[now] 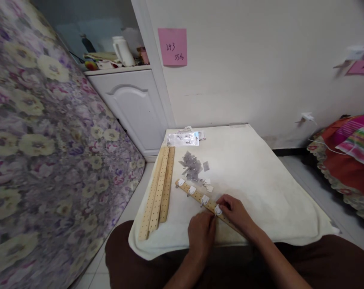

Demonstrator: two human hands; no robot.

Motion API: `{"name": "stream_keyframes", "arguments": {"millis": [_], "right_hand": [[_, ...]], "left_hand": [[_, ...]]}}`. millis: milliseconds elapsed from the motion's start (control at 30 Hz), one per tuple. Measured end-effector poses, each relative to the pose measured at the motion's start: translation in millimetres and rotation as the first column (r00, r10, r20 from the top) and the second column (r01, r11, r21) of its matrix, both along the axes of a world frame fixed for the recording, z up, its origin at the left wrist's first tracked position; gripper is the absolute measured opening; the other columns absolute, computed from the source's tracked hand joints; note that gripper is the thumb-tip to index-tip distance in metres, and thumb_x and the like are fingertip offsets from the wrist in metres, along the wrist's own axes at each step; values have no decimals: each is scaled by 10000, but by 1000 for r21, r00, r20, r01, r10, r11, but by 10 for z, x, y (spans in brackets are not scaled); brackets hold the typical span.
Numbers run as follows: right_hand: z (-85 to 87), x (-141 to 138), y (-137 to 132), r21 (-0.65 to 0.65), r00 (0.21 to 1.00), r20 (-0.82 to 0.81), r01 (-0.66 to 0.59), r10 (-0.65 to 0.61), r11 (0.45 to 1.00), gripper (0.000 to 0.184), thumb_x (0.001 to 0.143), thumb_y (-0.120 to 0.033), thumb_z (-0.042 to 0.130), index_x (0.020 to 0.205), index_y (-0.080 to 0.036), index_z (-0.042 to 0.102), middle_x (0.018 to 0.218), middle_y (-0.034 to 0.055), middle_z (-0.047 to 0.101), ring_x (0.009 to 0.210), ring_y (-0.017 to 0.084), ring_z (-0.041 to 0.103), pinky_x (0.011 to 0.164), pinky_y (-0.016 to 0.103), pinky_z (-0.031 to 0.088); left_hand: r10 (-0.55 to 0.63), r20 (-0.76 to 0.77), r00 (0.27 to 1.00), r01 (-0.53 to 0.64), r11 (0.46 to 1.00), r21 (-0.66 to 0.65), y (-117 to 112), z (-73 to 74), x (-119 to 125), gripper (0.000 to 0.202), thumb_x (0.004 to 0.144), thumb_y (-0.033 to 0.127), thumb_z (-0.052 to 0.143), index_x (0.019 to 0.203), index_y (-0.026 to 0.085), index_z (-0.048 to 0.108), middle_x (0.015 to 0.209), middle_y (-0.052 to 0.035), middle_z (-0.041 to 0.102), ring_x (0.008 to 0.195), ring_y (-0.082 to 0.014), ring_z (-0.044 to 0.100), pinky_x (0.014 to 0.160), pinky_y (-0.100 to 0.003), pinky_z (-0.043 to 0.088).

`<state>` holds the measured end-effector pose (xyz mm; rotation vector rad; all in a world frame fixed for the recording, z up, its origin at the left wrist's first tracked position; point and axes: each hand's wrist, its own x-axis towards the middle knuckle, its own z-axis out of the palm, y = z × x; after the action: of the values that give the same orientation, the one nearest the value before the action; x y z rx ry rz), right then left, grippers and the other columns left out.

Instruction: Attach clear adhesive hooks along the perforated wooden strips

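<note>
A narrow perforated wooden strip [197, 196] lies slantwise near the table's front edge. Several small white tags with metal rings or hooks sit along it, one of them a white tag [205, 199] near the middle. My right hand [236, 212] pinches the lowest white tag [218, 209] on the strip from the right. My left hand [201, 232] is closed, its fingertips at the strip's lower edge beside that tag; what they grip is hidden. Two loose white tags [208, 188] lie just beyond the strip. Farther back is a pile of small grey plastic pieces [191, 166].
Several perforated wooden strips [159, 184] lie along the table's left side. Clear plastic packaging [182, 139] rests at the back left. A cream cloth [260, 176] covers the table, which meets the wall. A floral curtain [49, 140] hangs at the left.
</note>
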<state>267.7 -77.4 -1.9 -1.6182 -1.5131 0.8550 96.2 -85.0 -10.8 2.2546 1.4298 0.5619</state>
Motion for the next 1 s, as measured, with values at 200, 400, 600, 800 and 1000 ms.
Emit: {"name": "stream_keyframes", "arguments": {"millis": [200,400,600,800,1000], "right_hand": [[13,-6,-13,5,1000,-14,2,-2,1000,146,735,-174,489,779,-179,628,681,1,602,660,161,547,630,259,409],[-20,-18,-19,15,1000,-3,16,-16,1000,166,738,-183,480,795,-178,635,730,16,638,691,171,567,663,275,422],[-18,-26,-30,20,999,24,28,-29,999,180,750,-180,474,815,-180,642,756,28,648,708,179,575,668,280,426],[-22,-20,-34,35,999,41,15,-17,999,184,758,-176,466,815,-182,641,766,30,647,723,182,578,681,285,427],[-28,-30,-43,25,999,29,16,-17,1000,163,755,-189,475,810,-182,628,731,18,624,686,174,565,646,279,419]], "left_hand": [[-11,-15,1000,11,1000,0,0,19,5,201,892,288,449,969,244,629,930,-29,687,875,-222,597,758,-330,386],[-24,-3,1000,24,1000,13,4,9,5,195,885,276,462,967,252,637,918,-22,694,873,-219,601,751,-322,381],[-41,-1,999,41,999,22,2,-2,7,197,886,294,465,947,252,647,903,-29,697,856,-216,606,745,-314,384],[-36,-8,999,36,999,21,-4,8,9,202,883,275,461,949,244,649,893,-32,697,843,-220,603,739,-325,378],[-45,-8,999,45,999,20,6,-9,4,200,878,274,470,963,252,650,916,-31,700,855,-223,604,741,-324,379]]}}
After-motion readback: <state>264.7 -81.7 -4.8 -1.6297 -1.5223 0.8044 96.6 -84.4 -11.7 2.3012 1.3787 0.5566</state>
